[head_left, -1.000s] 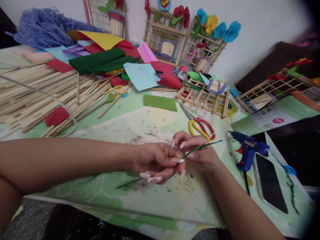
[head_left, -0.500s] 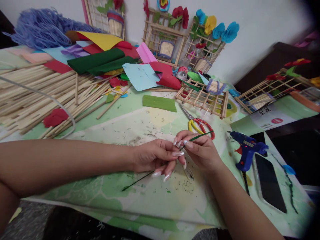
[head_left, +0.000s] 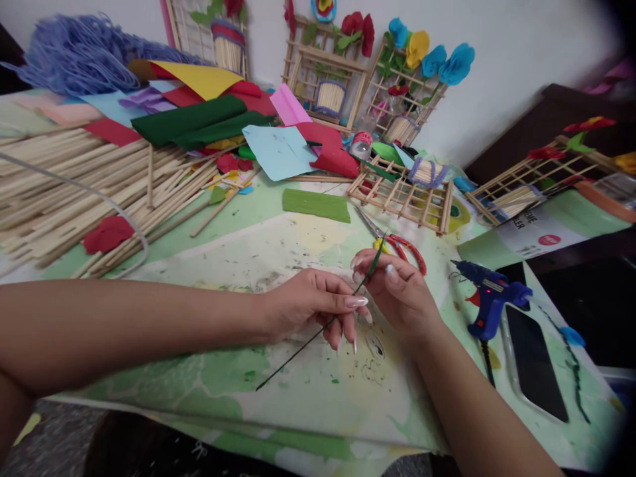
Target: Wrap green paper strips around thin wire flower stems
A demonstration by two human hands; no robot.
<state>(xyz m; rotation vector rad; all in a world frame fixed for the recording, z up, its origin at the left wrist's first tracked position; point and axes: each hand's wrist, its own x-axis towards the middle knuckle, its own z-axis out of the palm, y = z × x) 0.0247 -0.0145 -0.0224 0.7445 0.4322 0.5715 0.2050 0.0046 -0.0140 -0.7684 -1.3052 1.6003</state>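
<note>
Over the cloth-covered table, my left hand (head_left: 315, 308) pinches a thin dark stem (head_left: 293, 358) between thumb and fingers. The stem slants from lower left to upper right, and a green paper strip (head_left: 373, 265) is at its upper end. My right hand (head_left: 402, 291) is beside that strip, its thumb apart from the fingers, and the strip crosses in front of the fingers. Just beyond the right hand lie scissors (head_left: 410, 250) with red and yellow handles, partly hidden by it.
A blue glue gun (head_left: 491, 295) and a phone (head_left: 535, 364) lie at right. Wooden sticks (head_left: 74, 192) spread across the left. Behind are a green paper piece (head_left: 317, 205), coloured paper (head_left: 278, 151), blue yarn (head_left: 84, 56) and a stick lattice (head_left: 402, 195).
My right thumb has come away from the fingers, loosening its pinch on the green strip. The stem has turned steeper, its upper end moving left and its lower end slightly right.
</note>
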